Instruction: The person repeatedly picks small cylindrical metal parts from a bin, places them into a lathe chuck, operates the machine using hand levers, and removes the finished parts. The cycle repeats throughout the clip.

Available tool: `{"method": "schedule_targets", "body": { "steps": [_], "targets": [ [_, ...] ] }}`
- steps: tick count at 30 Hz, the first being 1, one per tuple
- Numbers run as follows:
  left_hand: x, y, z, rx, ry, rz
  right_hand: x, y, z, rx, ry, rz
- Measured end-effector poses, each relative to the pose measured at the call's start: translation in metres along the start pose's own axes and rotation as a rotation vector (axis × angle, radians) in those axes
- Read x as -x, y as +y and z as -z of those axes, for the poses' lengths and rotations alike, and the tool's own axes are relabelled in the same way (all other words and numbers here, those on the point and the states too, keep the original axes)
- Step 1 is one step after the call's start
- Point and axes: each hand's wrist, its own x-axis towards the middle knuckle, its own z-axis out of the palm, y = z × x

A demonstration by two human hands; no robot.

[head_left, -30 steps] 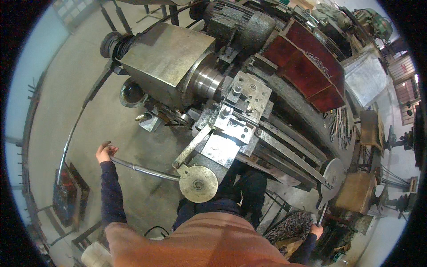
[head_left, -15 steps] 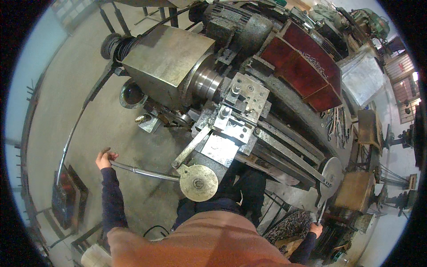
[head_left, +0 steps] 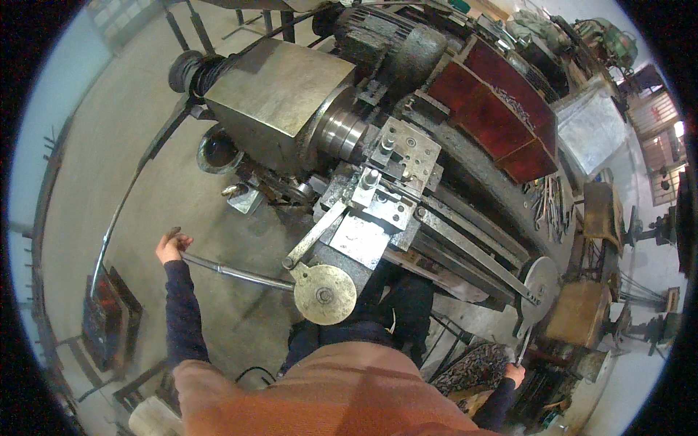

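My left hand (head_left: 171, 248) is at the outer end of a long metal lever (head_left: 236, 272), loosely closed there with the fingers curled and one finger sticking up. That lever runs to a round brass-coloured disc (head_left: 325, 294) at the front of a lathe. My right hand (head_left: 515, 374) is wrapped round a short metal handle (head_left: 524, 345) below a grey disc (head_left: 539, 291) at the right end. Between the hands sits the tool slide (head_left: 385, 207) with its clamping bolts, close to the shiny round chuck (head_left: 342, 134). A flat bar lever (head_left: 315, 234) slants beside the slide.
The box-shaped headstock (head_left: 280, 87) is at the upper left, a motor (head_left: 392, 40) behind it. Red trays (head_left: 483, 109) with metal bits stand at the back right, near several loose tools (head_left: 549, 207). Dark metal shavings (head_left: 472, 370) are heaped near my right hand.
My left hand has shifted slightly up with the lever's end, and one finger now points up more. My right hand stays on its handle. The whole view has shifted a little.
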Motion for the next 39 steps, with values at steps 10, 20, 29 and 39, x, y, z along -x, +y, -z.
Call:
{"method": "schedule_targets", "body": {
  "steps": [10,20,29,39],
  "targets": [
    [-0.009,-0.012,0.013,-0.043,-0.016,-0.031,-0.068,-0.001,-0.010,0.106,-0.036,-0.015],
    [-0.003,-0.005,0.009,0.016,-0.008,-0.001,-0.056,-0.015,0.006,0.080,-0.083,0.004],
    [-0.007,-0.008,0.005,0.015,-0.015,-0.003,-0.088,0.014,-0.024,0.078,-0.043,0.008],
    [-0.008,-0.010,-0.003,0.060,-0.010,-0.069,-0.073,0.005,-0.019,0.070,-0.016,-0.012]
  ]
}}
